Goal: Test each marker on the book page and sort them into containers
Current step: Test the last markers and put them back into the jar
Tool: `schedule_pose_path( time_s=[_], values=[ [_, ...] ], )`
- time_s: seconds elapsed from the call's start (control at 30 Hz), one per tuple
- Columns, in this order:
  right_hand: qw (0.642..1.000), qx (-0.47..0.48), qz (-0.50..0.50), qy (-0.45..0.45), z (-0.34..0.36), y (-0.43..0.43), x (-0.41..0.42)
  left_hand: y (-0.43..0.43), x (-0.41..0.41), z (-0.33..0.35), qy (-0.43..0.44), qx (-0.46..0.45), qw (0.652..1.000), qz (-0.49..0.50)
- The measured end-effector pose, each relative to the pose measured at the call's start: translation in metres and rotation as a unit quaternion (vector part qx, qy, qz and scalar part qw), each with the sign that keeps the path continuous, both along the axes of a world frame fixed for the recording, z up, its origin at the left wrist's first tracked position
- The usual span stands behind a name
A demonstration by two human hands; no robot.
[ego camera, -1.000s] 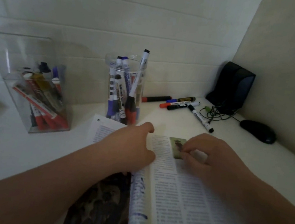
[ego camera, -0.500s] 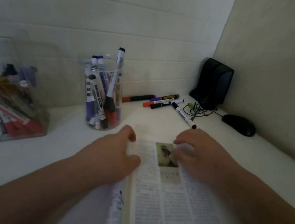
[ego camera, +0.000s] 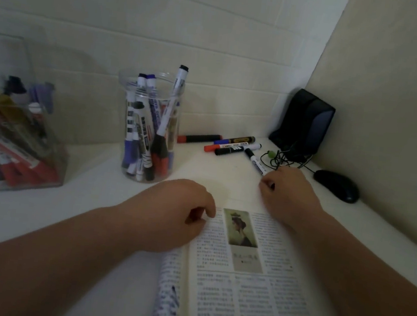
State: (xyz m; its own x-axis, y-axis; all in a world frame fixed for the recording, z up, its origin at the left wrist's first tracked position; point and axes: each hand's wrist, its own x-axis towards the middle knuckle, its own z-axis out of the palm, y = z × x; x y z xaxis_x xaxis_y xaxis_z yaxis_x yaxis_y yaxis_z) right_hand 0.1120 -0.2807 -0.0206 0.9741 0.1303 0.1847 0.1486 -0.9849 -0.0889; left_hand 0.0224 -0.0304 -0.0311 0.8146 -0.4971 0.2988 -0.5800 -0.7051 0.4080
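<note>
The open book point(ego camera: 238, 292) lies on the white surface point(ego camera: 90, 209) at the near edge of the view, its right page showing columns of print and a small portrait picture. Blue scribbles mark the left page low down near the spine.

The left hand point(ego camera: 176, 214) rests on the top of the book's left page, seen from the back, with the fingers curled under and one fingertip down on the paper beside the portrait. I cannot tell whether its grip has hold of the page or only lies on it.

The right hand point(ego camera: 289, 194) is past the book's top right corner, off the page. Its grip is closed down small: the fingers curl over the near end of a white marker point(ego camera: 254, 161), and the marker's dark end shows between them. The rest of that marker slants away from the book, black cap farthest, and appears to lie on the surface.

Just beyond it, farther from the book, a small cluster of loose markers point(ego camera: 232, 145) lies side by side, with red, blue and black ends.

Beyond the book's top left corner stands a round clear jar point(ego camera: 124, 87) holding upright markers, mostly white with blue, black and red caps. Well to the left of the book sits a clear box point(ego camera: 9, 60) with more markers leaning inside.

Beyond the book to the right, in the wall corner, stands a black speaker point(ego camera: 303, 122) with tangled cables point(ego camera: 278, 158) in front of it, and a black mouse point(ego camera: 336, 185) beside them.
</note>
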Motion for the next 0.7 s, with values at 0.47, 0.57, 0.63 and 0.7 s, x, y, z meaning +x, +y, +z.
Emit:
schedule_pose_path(
  time_s=[0.47, 0.57, 0.63, 0.7],
  values=[
    [0.869, 0.482, 0.111, -0.021, 0.039, 0.040, -0.099, -0.019, -0.016, 0.013, 0.017, -0.090, 0.994, 0.057],
    [0.832, 0.541, 0.122, 0.020, 0.027, 0.049, -0.106, -0.026, -0.021, 0.015, 0.032, -0.033, 0.998, 0.047],
    [0.803, 0.581, 0.125, 0.032, 0.027, 0.050, -0.108, -0.028, -0.024, 0.017, 0.058, -0.053, 0.996, 0.038],
    [0.792, 0.597, 0.129, 0.026, 0.029, 0.051, -0.110, -0.028, -0.025, 0.019, 0.073, -0.092, 0.993, 0.018]
  ],
)
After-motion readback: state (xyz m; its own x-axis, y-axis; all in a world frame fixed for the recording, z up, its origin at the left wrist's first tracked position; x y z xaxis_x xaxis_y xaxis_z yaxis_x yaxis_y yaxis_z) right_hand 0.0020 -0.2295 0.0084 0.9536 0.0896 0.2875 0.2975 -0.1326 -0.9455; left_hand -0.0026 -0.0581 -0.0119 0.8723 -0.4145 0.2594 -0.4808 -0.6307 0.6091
